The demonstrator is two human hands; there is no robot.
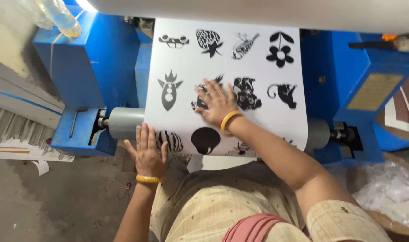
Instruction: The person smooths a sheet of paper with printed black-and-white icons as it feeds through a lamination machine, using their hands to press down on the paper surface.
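Note:
A wide white sheet (186,67) printed with black silhouette designs runs down from a big roll at the top and wraps over a grey roller (124,122). My right hand (215,102) lies flat on the sheet's middle, fingers spread, a yellow bangle on the wrist. My left hand (147,150) rests open on the sheet's lower left corner where it bends over the roller, next to a striped design. It also wears a yellow bangle. Neither hand holds anything.
A blue machine frame flanks the sheet, with a left housing (92,67) and a right housing (361,89). A metal handle (74,121) lies on the left base. A plastic bottle (61,18) stands top left. A basket of clear plastic (383,192) sits lower right. Paper scraps lie on the concrete floor.

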